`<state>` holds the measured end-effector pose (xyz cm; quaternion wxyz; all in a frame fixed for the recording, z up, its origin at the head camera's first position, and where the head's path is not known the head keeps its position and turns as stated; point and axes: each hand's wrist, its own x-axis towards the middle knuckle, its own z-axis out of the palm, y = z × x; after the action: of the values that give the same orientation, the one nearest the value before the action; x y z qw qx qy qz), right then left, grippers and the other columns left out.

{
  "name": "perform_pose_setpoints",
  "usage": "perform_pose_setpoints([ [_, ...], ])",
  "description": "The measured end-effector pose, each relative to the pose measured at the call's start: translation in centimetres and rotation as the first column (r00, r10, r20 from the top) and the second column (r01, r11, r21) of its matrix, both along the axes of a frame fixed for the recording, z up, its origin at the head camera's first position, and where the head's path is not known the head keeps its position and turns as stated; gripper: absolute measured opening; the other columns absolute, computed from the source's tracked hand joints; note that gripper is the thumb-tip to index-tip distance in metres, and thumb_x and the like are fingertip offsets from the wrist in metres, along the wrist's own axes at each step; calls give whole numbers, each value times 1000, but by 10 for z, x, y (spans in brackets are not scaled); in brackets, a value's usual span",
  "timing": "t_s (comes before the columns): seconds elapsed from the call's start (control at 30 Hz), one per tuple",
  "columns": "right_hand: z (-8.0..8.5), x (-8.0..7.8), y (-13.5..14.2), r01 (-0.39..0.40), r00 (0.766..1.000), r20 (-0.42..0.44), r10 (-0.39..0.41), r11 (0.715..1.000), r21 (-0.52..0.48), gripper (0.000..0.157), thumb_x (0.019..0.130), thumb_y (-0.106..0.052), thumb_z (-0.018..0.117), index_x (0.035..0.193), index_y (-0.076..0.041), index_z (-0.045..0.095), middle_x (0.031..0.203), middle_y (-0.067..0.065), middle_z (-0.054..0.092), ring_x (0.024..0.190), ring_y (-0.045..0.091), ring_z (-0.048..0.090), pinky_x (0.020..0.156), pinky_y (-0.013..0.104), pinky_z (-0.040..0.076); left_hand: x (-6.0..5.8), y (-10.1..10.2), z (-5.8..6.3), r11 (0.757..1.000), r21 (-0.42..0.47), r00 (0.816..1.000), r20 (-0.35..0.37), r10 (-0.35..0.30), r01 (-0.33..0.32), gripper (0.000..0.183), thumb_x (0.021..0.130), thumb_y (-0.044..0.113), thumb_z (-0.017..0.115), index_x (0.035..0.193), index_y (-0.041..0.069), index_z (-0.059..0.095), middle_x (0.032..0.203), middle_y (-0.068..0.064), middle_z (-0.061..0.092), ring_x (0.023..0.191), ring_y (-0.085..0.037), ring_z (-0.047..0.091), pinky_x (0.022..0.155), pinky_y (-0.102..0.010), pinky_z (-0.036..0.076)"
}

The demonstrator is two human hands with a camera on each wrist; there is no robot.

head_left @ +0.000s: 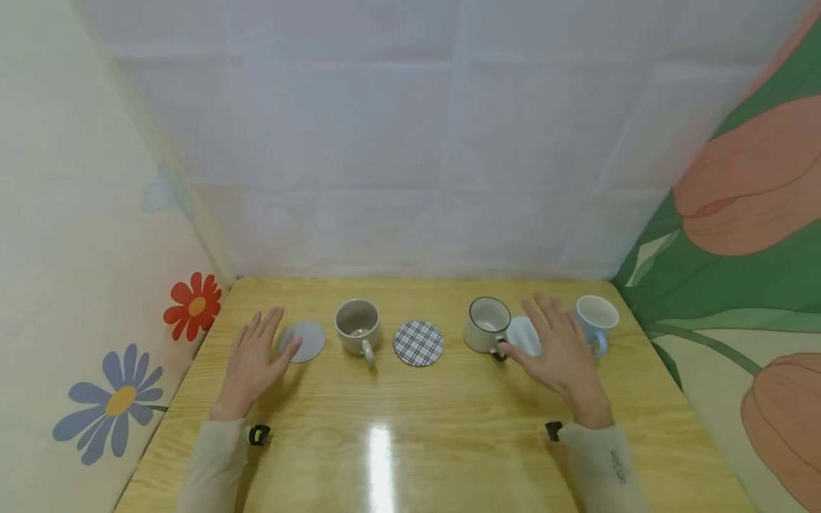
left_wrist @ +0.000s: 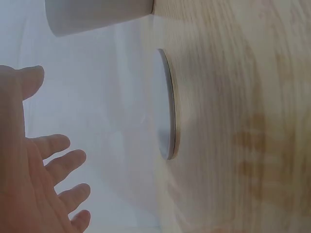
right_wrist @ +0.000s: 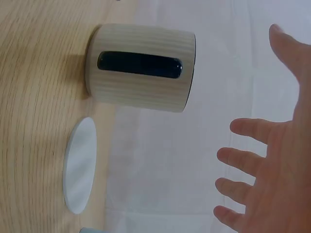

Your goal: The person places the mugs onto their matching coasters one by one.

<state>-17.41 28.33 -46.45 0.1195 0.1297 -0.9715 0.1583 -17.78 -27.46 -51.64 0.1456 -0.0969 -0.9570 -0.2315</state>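
Observation:
My left hand (head_left: 255, 363) hovers with spread fingers beside a round grey coaster (head_left: 308, 342), which the left wrist view shows lying flat below it. To the right of that coaster stands a greyish mug (head_left: 357, 326), its handle toward me. A round plaid coaster (head_left: 419, 343) lies in the middle. My right hand (head_left: 561, 356), fingers straight and apart, is held above a white coaster (right_wrist: 80, 165), partly hiding it in the head view. Left of this hand stands a ribbed cream mug (right_wrist: 141, 39) with a dark rim and dark handle. Neither hand holds anything.
At the right end of the row stands a white and light-blue mug (head_left: 596, 317), partly behind my right hand. All stand on a wooden table (head_left: 449, 442). A pale cloth (head_left: 385, 142) hangs along its back edge, with flower-patterned cloths at both sides.

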Motion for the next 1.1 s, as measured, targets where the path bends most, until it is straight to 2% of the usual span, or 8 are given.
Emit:
perform_pose_setpoints([
  [0.27,-1,1,-10,-48,999,-18,47,999,-18,97,94,-65,71,166,-10,36,173,24,31,160,53,22,124,75,21,7,4,0,1000,-8,1000,-20,-7,7,74,104,45,65,159,0,45,165,-25,45,154,-57,31,122,-75,25],
  [0.63,5,1,-26,-81,995,-53,82,996,30,98,92,-67,70,164,-8,40,170,24,36,158,53,27,125,73,23,11,7,-1,1000,-18,1000,-31,-5,4,72,104,42,67,157,-2,48,162,-26,48,152,-58,34,121,-76,27],
  [0.83,8,0,-35,-114,991,-61,116,993,37,97,93,-67,69,165,-8,40,172,21,34,160,50,25,126,72,23,12,5,-3,1000,-5,999,-34,5,-5,71,103,41,68,156,-3,49,162,-26,49,151,-58,35,121,-76,27],
  [0.97,3,1,-40,-145,985,-92,147,989,26,94,92,-65,71,162,-7,44,171,20,37,159,49,29,123,72,30,14,4,-7,1000,-4,999,-37,6,-6,70,102,38,69,154,-4,51,160,-28,50,150,-59,37,120,-76,28],
  [1.1,-1,0,-43,-193,968,-163,190,981,-1,92,91,-62,75,160,-8,47,166,22,44,153,52,38,114,77,39,15,3,-12,1000,-3,999,-33,3,-3,68,103,37,69,153,-5,51,159,-29,50,150,-59,37,120,-76,29],
])
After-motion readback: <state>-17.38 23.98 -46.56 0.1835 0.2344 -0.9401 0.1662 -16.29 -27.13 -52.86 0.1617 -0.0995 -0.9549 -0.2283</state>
